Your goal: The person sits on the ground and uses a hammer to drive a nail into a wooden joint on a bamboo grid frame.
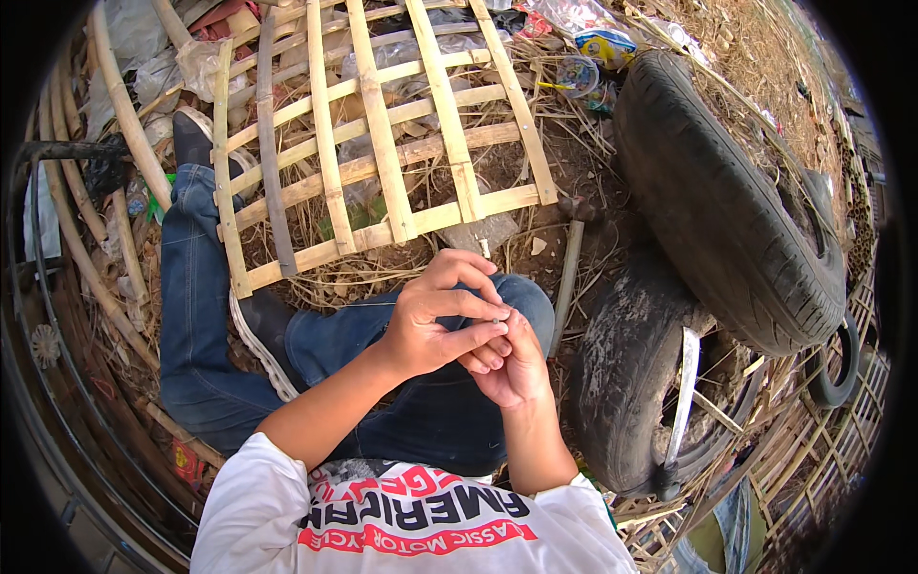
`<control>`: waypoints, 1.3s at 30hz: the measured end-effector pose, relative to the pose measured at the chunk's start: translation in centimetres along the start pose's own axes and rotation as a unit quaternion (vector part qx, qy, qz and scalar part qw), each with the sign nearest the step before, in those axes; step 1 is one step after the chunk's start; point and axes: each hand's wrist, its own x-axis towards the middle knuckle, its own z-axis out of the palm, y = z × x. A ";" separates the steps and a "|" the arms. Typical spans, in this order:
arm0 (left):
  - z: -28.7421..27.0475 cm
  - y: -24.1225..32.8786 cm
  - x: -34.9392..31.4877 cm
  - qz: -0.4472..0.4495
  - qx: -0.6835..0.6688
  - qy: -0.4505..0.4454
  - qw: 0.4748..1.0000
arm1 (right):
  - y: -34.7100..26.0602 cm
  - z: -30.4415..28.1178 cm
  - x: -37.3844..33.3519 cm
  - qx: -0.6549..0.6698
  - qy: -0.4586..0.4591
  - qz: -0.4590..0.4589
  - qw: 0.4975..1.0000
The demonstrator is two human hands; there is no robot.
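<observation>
In front of my chest both hands meet over my bent knee. The thumb and fingertips of my left hand [430,320] are pinched together, touching the fingers of my right hand [516,364]. My right fingers are also closed. A tiny dark thing shows between the fingertips, too small to name. Beyond my hands lies a lattice panel of split bamboo slats [382,143], crossing in a grid, its near edge close to my left hand. A grey stone block [481,232] sits at that edge. To the right of my knee, what looks like a hammer [567,282] lies on the ground.
Two worn tyres [708,191] lie at the right, one leaning over the other. A long blade with a dark handle [684,392] rests against the lower tyre. Bamboo poles [124,105] and a dark metal frame [48,287] stand left. Plastic litter [602,43] lies beyond.
</observation>
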 end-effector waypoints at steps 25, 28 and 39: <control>-1.5 -11.7 4.7 -0.049 0.248 0.042 0.967 | -7.3 -3.7 12.5 -0.629 0.107 -0.215 0.740; -1.6 -11.7 4.6 -0.027 0.264 0.039 0.963 | -7.1 -3.8 13.4 -0.641 0.100 -0.212 0.731; -1.6 -11.9 4.3 -0.005 0.285 0.027 0.958 | -7.0 -3.8 13.6 -0.650 0.113 -0.197 0.725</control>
